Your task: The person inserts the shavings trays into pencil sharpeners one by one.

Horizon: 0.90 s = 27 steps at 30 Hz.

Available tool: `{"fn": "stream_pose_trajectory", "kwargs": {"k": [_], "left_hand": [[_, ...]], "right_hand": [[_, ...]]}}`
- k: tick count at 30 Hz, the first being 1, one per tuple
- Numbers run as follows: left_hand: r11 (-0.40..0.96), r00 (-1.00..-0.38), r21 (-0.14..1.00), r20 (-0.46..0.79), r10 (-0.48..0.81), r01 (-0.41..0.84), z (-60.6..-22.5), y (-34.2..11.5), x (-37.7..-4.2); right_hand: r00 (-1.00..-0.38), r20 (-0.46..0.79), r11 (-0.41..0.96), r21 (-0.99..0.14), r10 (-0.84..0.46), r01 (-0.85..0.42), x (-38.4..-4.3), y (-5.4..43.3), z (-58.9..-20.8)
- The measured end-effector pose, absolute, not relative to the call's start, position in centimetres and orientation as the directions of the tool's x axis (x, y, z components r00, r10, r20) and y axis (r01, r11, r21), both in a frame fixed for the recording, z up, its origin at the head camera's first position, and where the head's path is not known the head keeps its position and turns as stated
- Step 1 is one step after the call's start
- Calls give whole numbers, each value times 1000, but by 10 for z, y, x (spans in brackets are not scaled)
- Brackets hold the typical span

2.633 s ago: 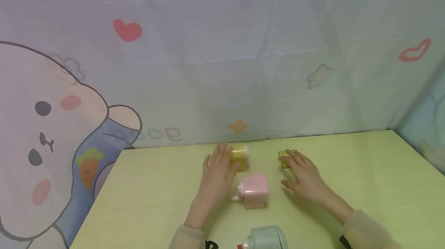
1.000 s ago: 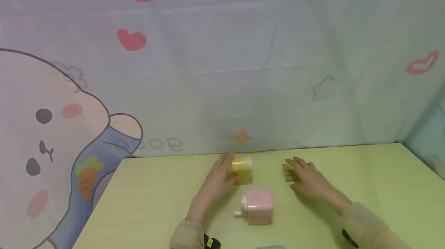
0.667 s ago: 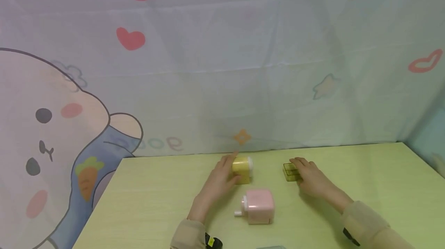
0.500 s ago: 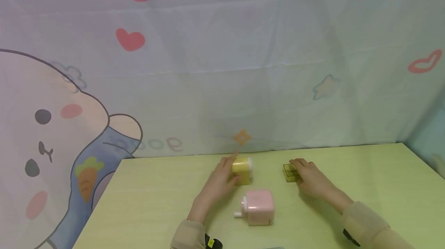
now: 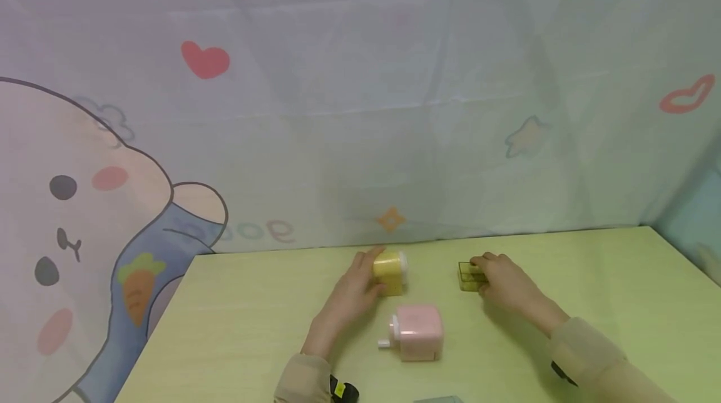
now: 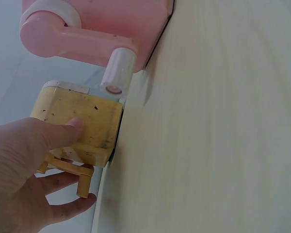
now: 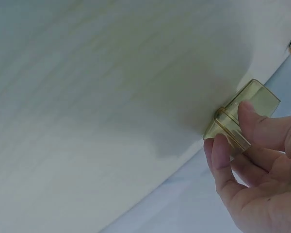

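A yellow crank pencil sharpener (image 5: 390, 270) stands near the table's back edge. My left hand (image 5: 350, 293) grips it from the left; in the left wrist view the thumb (image 6: 63, 134) lies along its side, and other fingers pass behind its yellow crank (image 6: 77, 170). To the right, my right hand (image 5: 511, 287) pinches a small see-through yellowish box, like a shavings drawer (image 5: 469, 276), between thumb and fingers. The right wrist view shows the drawer (image 7: 262, 99) low at the table surface, its near end partly covered by the fingertips.
A pink crank sharpener (image 5: 419, 333) stands in front of the yellow one, between my forearms, its white-tipped handle pointing left. The top of a grey-green thing (image 5: 442, 400) shows at the bottom edge. A printed cloth (image 5: 338, 109) hangs behind the table (image 5: 242, 328).
My right hand's spread fingers have drawn together onto the drawer. The left hand has stayed at the yellow sharpener. The head view has shifted slightly, and less of the grey-green thing shows.
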<state>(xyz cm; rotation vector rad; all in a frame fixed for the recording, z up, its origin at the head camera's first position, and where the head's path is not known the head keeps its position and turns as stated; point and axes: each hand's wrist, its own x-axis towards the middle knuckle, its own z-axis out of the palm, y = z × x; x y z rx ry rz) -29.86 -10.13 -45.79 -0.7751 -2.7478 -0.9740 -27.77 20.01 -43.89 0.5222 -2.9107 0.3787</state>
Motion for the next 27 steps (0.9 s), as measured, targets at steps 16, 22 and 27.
{"fn": "stream_pose_trajectory", "kwargs": {"k": [16,22,27], "left_hand": [[651,-862,568,286,418,504,-457,-103,-297],[647,-858,567,294,420,511,-456,-103,-296],[650,-855,557,299,423,516,-456,-103,-295]], "right_hand": [[-919,179,890,-238,-352,-388,-277,194,-432],[-913,185,882,-247,-364,-401,-274,188,-431],[-917,176,885,-247,-359,-394,-274,184,-431]]}}
